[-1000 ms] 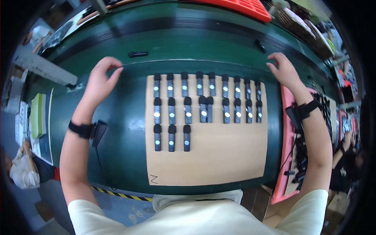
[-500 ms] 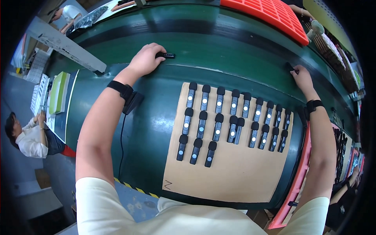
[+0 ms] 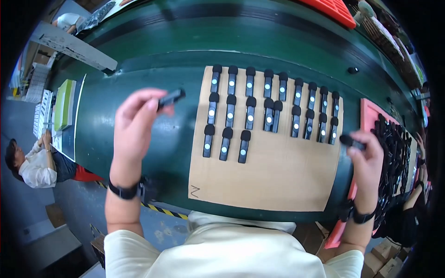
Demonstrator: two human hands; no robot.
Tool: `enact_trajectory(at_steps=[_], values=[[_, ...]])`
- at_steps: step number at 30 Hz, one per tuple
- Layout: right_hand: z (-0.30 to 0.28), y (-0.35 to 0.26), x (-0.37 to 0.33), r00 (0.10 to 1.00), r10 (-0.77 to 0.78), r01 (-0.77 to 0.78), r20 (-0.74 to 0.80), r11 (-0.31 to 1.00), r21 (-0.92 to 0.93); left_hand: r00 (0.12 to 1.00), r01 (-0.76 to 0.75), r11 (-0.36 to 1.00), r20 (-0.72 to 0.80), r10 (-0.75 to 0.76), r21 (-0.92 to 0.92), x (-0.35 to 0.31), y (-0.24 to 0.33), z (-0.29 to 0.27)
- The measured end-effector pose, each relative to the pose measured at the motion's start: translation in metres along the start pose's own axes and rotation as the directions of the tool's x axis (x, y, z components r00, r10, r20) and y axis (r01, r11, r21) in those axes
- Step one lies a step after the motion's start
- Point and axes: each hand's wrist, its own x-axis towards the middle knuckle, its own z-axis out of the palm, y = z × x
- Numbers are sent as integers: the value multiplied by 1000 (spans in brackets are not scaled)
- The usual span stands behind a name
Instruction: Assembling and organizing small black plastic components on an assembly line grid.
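My left hand (image 3: 134, 120) is raised over the green table, left of a cardboard sheet (image 3: 278, 180). Its fingers pinch a small black clip-on microphone (image 3: 172, 97), tilted up to the right. Beyond the sheet's right edge, my right hand (image 3: 369, 153) is closed on another black microphone (image 3: 351, 142), whose rounded dark end points left. Three rows of similar microphones (image 3: 243, 148) lie on the cardboard, with black foam tops and a pale round spot on most. Two in the middle row lie close against each other. Fingers partly hide both held pieces.
A pink tray (image 3: 368, 111) heaped with black pieces stands at right; a red tray (image 3: 331, 10) lies at the far edge. One small black foam piece (image 3: 353, 70) rests on the table. A metal post (image 3: 76, 48) rises at left. People sit at left and right.
Both hands have come back toward me from the far part of the table, each carrying a black microphone. The view has shifted, and the rows on the cardboard look the same.
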Motion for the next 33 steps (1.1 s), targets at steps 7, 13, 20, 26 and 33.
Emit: enact_trajectory(at_steps=[7,13,20,26,33], values=[[48,-24,-65,936,-314,306,157,949,74,995,-19,994,98,8,111,-89,10,60],[77,-24,-71,916,-356,333,186,932,146,957,-176,964,266,118,202,-97,-3,102],[82,-22,-74,913,-370,339,173,923,185,946,-221,935,293,137,278,-98,-2,117],[85,-20,-71,896,-422,393,136,898,197,948,-219,928,289,130,300,-98,0,119],[87,-16,-73,917,-375,345,135,916,203,929,-275,916,328,174,294,-94,-1,119]])
